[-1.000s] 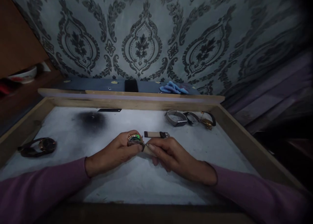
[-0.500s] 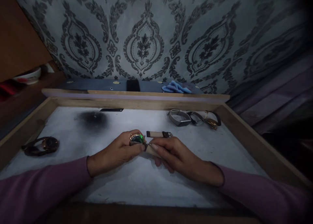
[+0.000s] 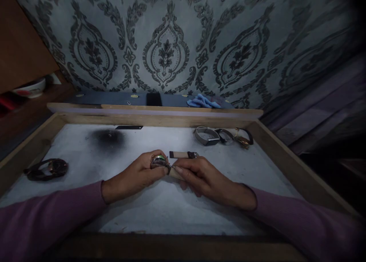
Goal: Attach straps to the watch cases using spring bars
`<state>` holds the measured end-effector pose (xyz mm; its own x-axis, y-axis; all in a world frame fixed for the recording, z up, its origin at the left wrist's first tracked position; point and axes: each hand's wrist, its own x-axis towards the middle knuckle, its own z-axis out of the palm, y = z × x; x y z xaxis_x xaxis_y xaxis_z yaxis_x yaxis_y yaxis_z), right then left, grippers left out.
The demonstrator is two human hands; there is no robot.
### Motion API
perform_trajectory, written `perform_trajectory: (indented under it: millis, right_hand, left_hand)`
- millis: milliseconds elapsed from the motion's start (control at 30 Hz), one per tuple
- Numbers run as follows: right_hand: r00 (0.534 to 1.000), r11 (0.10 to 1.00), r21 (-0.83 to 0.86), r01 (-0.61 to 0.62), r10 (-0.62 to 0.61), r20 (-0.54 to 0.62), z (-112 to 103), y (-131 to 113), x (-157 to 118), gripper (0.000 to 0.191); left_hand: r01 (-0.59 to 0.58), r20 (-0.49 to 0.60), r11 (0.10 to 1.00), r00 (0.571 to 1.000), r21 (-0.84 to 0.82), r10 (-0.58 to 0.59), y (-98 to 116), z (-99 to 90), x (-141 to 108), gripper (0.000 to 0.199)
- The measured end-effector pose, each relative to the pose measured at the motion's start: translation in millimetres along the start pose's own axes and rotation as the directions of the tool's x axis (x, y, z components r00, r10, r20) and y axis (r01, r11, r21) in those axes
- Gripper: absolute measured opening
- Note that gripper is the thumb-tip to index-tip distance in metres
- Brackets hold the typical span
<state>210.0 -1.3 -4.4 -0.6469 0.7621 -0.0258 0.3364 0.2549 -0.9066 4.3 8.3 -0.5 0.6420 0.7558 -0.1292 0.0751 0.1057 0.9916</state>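
My left hand is closed around a round watch case with a shiny metal rim and a green glint on its glass. A watch strap piece, pale on the side that shows, runs from the case's right edge beneath my right fingers. Pinched in my right hand is a thin metal tool, its tip at the joint between case and strap. Its far end is hidden by my fingers. Just beyond my right hand, a second strap piece with a buckle lies on the white surface.
The work surface has a raised wooden rim. A dark-strapped watch lies at left; several watches, including a grey-banded one, stand at back right. Beyond the rim are a blue cloth and a black rectangular object.
The watch case has tilted, so its face shows less and the green reflection has shrunk. Both hands keep their grips, with the tool's tip still at the joint. The view has shifted slightly.
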Motion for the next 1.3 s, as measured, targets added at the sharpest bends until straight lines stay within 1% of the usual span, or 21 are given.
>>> perform_trajectory:
  millis: [100,300,500,733,933,1133,1300]
  right_hand:
    - [1.0,1.0,-0.019,0.01,-0.01,-0.005,0,-2,1,0.04]
    - [0.997,0.995,-0.072,0.064,-0.067,-0.037,-2,-6,1,0.044]
    - [0.997,0.995,-0.07,0.069,-0.071,-0.038,-3,-7,2,0.044]
    - [0.996,0.995,-0.073,0.073,-0.076,-0.049,-3,-11,1,0.049]
    - [0.995,0.995,-0.065,0.078,-0.082,-0.063,-3,-8,1,0.046]
    - [0.993,0.994,-0.056,0.094,-0.098,-0.066,-3,-8,2,0.048]
    - [0.995,0.997,-0.036,0.074,-0.077,-0.064,-2,-8,2,0.045]
  left_hand:
    - [-0.009,-0.005,1.0,1.0,-0.014,0.009,-2,0.3,-1,0.013]
    - [-0.021,0.007,0.996,1.0,-0.081,0.022,-4,0.5,-1,0.014]
    - [-0.017,-0.014,0.99,1.0,-0.137,0.015,-9,1.1,-1,0.016]
    - [-0.006,-0.049,0.987,0.999,-0.158,-0.002,-9,2.3,-2,0.016]
    - [-0.015,-0.059,0.983,0.998,-0.181,0.004,-10,4.1,-3,0.016]
    - [-0.012,-0.071,0.981,0.997,-0.192,-0.001,-11,4.4,-1,0.015]
    - [-0.011,-0.086,0.974,0.996,-0.225,-0.009,-9,5.7,-1,0.016]
